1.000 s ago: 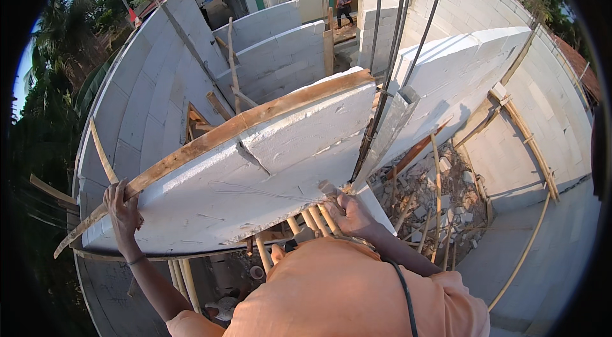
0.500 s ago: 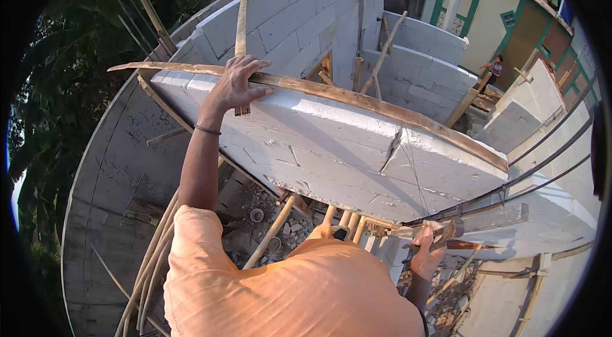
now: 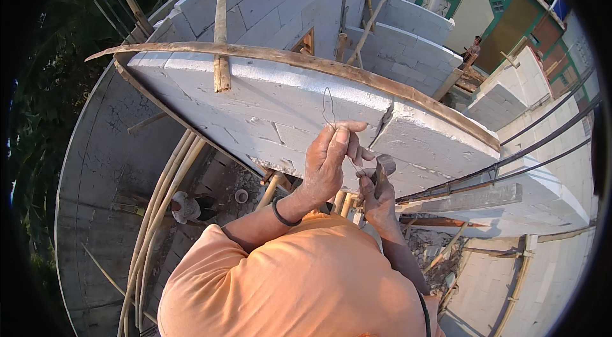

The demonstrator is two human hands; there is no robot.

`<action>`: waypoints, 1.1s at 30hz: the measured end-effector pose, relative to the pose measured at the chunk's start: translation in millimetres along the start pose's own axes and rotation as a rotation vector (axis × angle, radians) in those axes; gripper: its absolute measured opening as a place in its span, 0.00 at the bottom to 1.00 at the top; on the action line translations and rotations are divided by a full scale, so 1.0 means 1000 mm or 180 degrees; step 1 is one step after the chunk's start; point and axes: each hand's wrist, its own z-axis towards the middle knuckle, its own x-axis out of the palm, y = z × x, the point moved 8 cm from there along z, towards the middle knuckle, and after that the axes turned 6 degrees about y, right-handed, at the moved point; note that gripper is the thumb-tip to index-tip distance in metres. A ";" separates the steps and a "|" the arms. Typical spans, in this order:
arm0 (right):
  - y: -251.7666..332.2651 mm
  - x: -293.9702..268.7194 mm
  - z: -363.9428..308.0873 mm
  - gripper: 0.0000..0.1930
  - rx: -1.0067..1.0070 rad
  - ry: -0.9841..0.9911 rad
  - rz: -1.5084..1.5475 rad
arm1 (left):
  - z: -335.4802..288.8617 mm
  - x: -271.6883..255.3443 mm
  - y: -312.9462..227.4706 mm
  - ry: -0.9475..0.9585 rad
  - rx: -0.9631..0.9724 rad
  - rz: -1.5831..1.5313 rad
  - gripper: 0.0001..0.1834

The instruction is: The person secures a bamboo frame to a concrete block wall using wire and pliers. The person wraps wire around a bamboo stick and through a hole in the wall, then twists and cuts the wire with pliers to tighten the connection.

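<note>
My left hand [image 3: 326, 161] is closed in a pinch on a thin, bent wire [image 3: 326, 101], whose loop stands up above the fingers. The wire runs down between my two hands. Close beside it, my right hand [image 3: 378, 204] grips a hand tool with a dark, blunt head [image 3: 385, 165]; its handle is hidden in the palm, so its exact kind cannot be told. The wire's lower end also meets the right fingertips. Both hands are in front of a white block wall [image 3: 287, 104], below the long wooden strip [image 3: 306, 63] along its top.
An upright wooden batten [image 3: 221, 37] crosses the strip. Dark bars [image 3: 484, 184] stretch off to the right. Long bamboo poles [image 3: 159, 216] lean at the lower left, near a person [image 3: 186, 208] down below. Another person [image 3: 474, 47] is far off at the upper right.
My left hand has left the wooden strip and come down to the wire. My right hand has moved left and up with the tool, meeting it. A person now shows below.
</note>
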 end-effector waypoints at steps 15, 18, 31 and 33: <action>0.097 -0.116 -0.107 0.20 -0.1294 -0.2400 -0.0370 | 0.052 0.058 0.007 0.1157 -0.0348 0.0967 0.23; 0.095 -0.128 -0.130 0.21 -0.0368 -0.2173 -0.0084 | 0.051 0.070 0.010 0.1549 -0.0721 0.1190 0.27; -0.006 -0.124 -0.139 0.23 0.0962 -0.1720 -0.0673 | -0.006 0.127 0.097 0.3472 -0.1618 0.2504 0.31; -0.001 -0.127 -0.143 0.22 0.1088 -0.1729 -0.0815 | -0.008 0.129 0.102 0.3593 -0.1714 0.2621 0.31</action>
